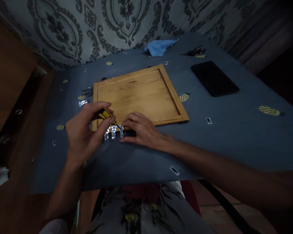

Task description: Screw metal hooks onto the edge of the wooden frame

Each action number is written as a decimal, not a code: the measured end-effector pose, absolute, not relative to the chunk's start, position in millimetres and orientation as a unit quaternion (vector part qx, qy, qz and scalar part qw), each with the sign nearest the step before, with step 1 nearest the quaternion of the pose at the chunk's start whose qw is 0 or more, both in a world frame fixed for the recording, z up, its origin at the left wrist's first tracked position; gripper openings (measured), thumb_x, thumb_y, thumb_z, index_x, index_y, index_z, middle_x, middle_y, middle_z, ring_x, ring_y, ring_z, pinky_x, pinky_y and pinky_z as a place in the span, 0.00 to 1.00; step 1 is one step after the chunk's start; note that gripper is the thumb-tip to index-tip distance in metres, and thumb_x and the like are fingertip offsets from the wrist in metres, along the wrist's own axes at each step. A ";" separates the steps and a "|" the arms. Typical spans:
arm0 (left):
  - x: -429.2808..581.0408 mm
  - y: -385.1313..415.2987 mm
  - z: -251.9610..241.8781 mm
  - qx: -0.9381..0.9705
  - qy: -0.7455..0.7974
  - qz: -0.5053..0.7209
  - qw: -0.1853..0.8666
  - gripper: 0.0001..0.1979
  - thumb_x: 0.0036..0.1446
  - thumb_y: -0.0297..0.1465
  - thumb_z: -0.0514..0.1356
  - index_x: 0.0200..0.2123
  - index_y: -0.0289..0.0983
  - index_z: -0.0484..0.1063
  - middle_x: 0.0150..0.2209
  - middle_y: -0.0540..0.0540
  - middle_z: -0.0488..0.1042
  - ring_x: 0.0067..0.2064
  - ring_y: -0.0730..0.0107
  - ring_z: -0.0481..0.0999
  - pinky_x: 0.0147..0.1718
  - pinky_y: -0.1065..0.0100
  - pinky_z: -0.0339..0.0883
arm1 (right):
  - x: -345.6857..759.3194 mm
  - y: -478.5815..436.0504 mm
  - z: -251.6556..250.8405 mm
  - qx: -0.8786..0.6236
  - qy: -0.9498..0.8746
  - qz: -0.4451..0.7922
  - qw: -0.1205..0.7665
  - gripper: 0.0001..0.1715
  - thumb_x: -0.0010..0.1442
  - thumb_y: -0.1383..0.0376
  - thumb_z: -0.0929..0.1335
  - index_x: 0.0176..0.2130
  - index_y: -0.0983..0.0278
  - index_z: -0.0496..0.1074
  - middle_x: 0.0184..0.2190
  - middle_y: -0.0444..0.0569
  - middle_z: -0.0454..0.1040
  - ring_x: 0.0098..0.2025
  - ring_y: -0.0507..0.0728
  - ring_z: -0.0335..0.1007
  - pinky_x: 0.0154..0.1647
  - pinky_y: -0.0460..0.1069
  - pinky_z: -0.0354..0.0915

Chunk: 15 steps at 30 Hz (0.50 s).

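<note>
My left hand (84, 128) is closed around the yellow-and-black handle of a screwdriver (104, 113). Its shaft slants down to the right, toward a shiny metal hook strip (114, 131) along the near edge of a framed wooden board (136, 94). Several hooks hang from the strip over the board's edge. The fingers of my right hand (143, 131) close on the strip's right end, with thumb below and forefinger above. Whether the screwdriver tip sits in a screw is too small to tell.
Left of the board lie another small metal hook piece (83, 103) and a bundle of metal hooks (87, 92). A blue cloth (160, 47), a dark tool-like object (195, 51) and a black phone or tablet (214, 79) rest on the blue-grey tablecloth (234, 130). Patterned wallpaper (92, 29) borders the back.
</note>
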<state>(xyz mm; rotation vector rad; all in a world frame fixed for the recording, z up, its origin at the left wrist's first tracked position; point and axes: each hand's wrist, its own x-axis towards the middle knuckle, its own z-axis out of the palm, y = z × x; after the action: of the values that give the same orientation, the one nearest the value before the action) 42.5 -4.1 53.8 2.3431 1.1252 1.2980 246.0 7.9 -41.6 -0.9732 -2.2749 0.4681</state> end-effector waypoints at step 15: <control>41.8 -3.1 53.5 0.817 0.369 0.430 0.103 0.17 0.64 0.30 0.68 0.54 0.49 0.75 0.42 0.52 0.81 0.41 0.67 0.84 0.41 0.62 0.82 | 245.1 8.8 -43.0 -0.371 -0.860 0.177 0.303 0.34 0.60 0.41 0.73 0.48 0.67 0.78 0.42 0.55 0.73 0.45 0.63 0.67 0.46 0.57 0.65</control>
<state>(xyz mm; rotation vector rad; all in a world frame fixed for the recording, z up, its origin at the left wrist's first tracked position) 41.8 -3.1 53.5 2.4115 1.0898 1.2679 245.1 8.8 -43.0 -0.9842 -2.2789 0.4681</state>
